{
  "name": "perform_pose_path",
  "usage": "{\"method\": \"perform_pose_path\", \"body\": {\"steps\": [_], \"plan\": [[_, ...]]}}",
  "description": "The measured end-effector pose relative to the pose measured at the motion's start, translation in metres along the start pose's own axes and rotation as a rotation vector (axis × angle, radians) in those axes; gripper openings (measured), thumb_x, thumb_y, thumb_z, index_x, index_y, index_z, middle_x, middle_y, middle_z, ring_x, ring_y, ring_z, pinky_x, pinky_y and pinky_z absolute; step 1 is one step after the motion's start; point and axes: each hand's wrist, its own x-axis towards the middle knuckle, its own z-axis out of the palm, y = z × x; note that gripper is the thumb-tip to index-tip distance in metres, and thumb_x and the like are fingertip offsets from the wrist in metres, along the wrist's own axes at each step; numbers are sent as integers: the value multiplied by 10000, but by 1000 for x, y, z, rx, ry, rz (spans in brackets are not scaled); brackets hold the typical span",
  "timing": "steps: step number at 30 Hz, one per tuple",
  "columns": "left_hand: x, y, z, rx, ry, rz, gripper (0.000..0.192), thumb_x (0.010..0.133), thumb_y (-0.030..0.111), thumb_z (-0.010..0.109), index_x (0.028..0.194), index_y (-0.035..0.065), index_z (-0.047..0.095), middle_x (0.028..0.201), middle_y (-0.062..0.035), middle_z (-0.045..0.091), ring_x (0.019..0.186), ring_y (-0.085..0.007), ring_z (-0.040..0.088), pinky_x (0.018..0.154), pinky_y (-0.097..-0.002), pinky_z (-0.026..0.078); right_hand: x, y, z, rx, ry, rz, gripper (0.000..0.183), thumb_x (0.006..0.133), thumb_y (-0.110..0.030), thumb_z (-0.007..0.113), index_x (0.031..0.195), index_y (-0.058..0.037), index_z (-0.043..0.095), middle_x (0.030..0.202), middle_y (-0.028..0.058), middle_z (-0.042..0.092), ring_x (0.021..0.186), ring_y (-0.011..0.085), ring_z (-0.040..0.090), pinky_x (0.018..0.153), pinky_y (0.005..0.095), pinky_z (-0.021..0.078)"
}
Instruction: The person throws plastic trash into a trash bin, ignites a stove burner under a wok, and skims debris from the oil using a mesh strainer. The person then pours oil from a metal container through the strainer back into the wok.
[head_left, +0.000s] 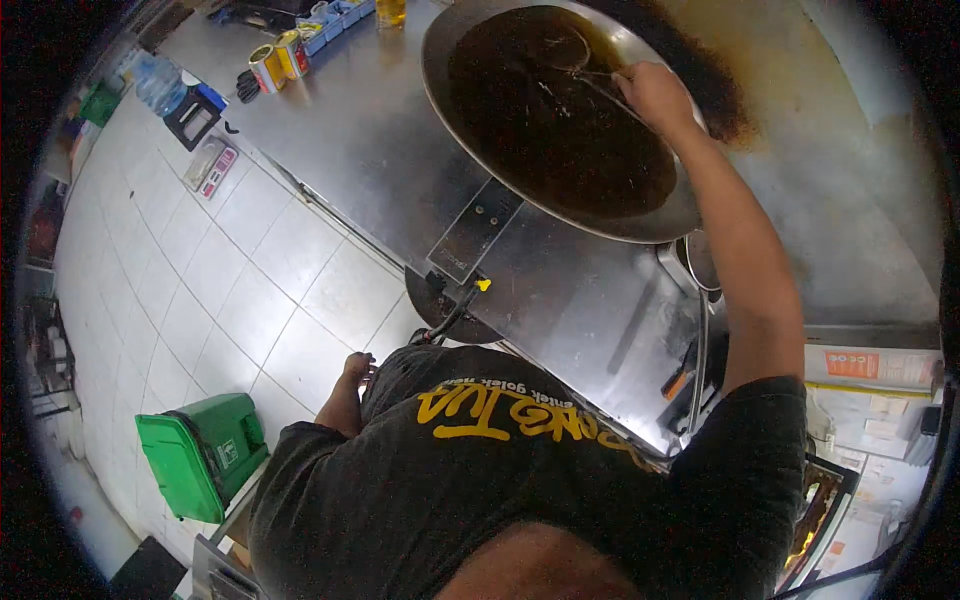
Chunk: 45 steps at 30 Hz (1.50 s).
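Note:
My right hand reaches over a large wok and is closed on a thin metal handle. That handle leads to a round wire strainer, which lies in dark oil that covers most of the wok's inside. At my left side hangs my left hand, low and away from the counter; nothing can be made out in it, and its fingers are partly hidden.
The wok stands over a burner with a yellow valve on a steel counter. Opened cans and a blue divided tray are at the far left. A green bin and a scale are lower left.

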Motion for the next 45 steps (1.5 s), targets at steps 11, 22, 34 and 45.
{"method": "perform_pose_path", "body": {"steps": [11,22,34,45], "plan": [[-4,-2,8,-101,-23,-54,297,915,294,453,1038,75,611,831,-116,654,583,-216,585,492,-372,452,3,-2,20,169,105,99,296,895,-314,581,980,-60,706,834,221,652,796,384,631,748,440,496],[5,-12,14,193,-59,190,266,906,213,431,1002,57,623,802,-116,671,567,-231,606,475,-386,462,20,63,-129,157,-250,-114,316,814,-391,651,936,-108,722,803,152,685,729,276,652,745,423,508],[5,4,31,-60,-51,37,309,903,260,442,1028,40,620,756,-108,638,555,-240,564,467,-390,440,-4,24,-251,-94,-1011,205,272,722,-314,740,700,-47,696,481,42,508,321,101,385,302,276,274],[22,-34,16,1,-64,129,274,900,208,451,989,44,651,753,-108,654,542,-217,586,445,-393,449,8,20,-141,39,-1009,146,258,744,-312,736,880,-93,736,542,63,548,365,115,429,321,290,291]]}}
